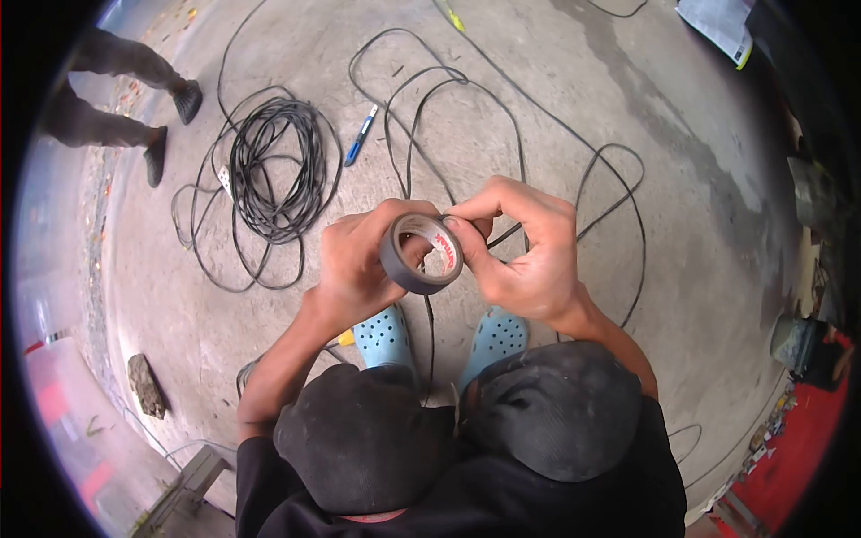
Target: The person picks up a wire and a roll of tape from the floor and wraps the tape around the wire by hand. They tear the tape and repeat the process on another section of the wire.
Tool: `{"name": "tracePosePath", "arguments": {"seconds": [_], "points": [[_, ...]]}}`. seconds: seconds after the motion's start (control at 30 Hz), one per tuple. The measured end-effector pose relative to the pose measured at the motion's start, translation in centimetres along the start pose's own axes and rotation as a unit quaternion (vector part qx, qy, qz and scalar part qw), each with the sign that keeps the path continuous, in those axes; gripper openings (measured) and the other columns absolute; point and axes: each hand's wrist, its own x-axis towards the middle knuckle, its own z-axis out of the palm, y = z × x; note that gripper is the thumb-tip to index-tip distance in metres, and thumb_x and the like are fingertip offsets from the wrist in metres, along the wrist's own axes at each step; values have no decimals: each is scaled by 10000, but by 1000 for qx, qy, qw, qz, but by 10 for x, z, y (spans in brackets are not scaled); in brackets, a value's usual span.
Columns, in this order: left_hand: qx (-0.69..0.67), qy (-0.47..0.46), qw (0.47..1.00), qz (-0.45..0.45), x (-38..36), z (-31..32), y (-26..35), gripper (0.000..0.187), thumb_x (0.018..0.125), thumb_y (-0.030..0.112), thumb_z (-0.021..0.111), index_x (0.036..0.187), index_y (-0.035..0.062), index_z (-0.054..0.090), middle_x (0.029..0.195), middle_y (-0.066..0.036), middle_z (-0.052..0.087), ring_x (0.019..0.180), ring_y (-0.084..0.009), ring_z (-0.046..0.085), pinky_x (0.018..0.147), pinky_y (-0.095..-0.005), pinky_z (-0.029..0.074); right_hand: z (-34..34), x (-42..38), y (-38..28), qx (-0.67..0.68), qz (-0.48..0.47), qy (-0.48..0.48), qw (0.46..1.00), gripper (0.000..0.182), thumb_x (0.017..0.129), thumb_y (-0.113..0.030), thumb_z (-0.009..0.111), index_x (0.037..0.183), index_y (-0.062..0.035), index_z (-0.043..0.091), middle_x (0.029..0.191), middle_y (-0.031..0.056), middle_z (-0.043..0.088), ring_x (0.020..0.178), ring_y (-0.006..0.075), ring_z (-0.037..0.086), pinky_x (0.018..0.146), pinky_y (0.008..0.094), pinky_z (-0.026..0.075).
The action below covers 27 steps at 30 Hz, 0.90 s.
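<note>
My left hand [363, 255] is closed around a roll of dark electrical tape [421, 280], whose open core faces me with red lettering inside. Thumb and forefinger of my right hand [529, 242] pinch together at the roll's upper right edge, on what looks like the tape's end or a piece of cable; the fingers hide which. Black cable [516, 134] runs behind both hands in loose loops across the floor. A stretch of cable also hangs below the roll, between my light blue clogs [381, 336].
A coiled black cable [278, 170] lies on the concrete floor at left, beside a blue utility knife [360, 136]. Another person's legs [126, 130] stand at upper left. A stone [146, 386] lies at lower left. Dark items and a red surface [812, 430] line the right side.
</note>
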Motion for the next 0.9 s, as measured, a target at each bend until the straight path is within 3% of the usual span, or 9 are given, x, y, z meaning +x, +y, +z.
{"name": "tracePosePath", "arguments": {"seconds": [0.07,0.23,0.3,0.43,0.6,0.8,0.9], "points": [[12,12,999,27,-1,2,-6,187,843,7,738,1016,43,678,706,-70,681,592,-173,680,531,-291,502,-1,1,0,4,1,-1,1000,94,818,35,747,855,-8,672,718,83,630,584,157,615,534,296,461],[-77,33,996,-38,1,8,1,36,934,41,684,953,11,687,622,-57,635,506,-125,595,479,-269,437,-1,1,-4,11,1,0,1000,96,824,40,764,881,14,691,748,84,648,650,153,617,604,281,469],[-98,44,992,-60,0,10,7,142,981,60,636,874,-26,671,611,-33,620,529,-65,568,479,-237,411,-1,1,-3,2,-15,3,1000,105,821,38,766,887,12,689,752,88,651,649,165,621,602,287,472],[-172,72,971,-151,-2,16,16,218,1006,110,623,839,-24,661,592,9,560,520,-39,477,471,-223,334,-2,2,-1,-24,-58,-2,998,117,839,73,720,904,8,646,781,105,626,648,219,664,567,317,512],[-277,159,919,-230,-1,28,22,262,1017,154,625,826,-23,648,601,40,499,520,-26,391,478,-225,275,-2,1,1,-20,-64,-5,998,140,835,82,722,928,2,654,792,108,632,659,218,668,570,314,514],[-290,106,907,-287,-4,25,21,262,1017,153,628,820,-20,645,610,49,501,528,-21,383,482,-222,268,-3,-6,2,-17,-35,-15,999,137,830,58,751,930,7,674,803,105,649,668,204,673,586,305,516],[-288,92,918,-257,-7,23,18,234,1002,136,653,841,-31,686,619,64,549,553,-11,419,483,-217,287,-8,-7,3,0,11,-29,1000,100,842,14,767,909,11,692,794,102,667,683,182,685,608,293,524]]}}
